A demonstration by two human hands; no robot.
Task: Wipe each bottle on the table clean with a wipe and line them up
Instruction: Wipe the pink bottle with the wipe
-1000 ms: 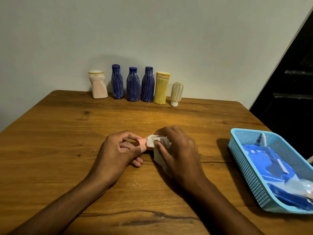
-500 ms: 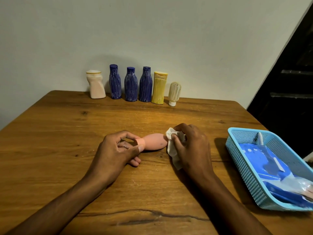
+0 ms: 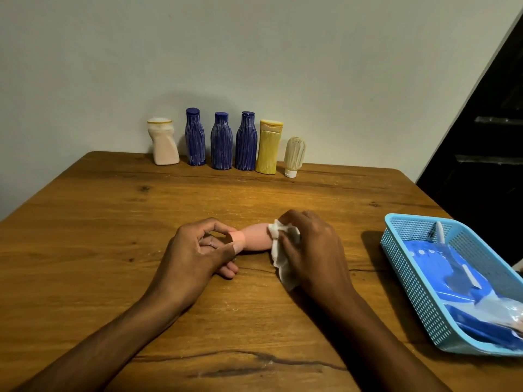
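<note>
A pink bottle lies on its side near the middle of the frame, on the wooden table, between the two hands. The left hand pinches its cap end with thumb and fingers. The right hand holds a white wipe curled in its fingers and presses it on the other end of the bottle, which it covers. The long axis of the bottle runs left to right, with the cap pointing to the left. In the upper middle, against the wall, six bottles stand upright in a row. At the right edge is a blue basket with a blue pack inside.
</note>
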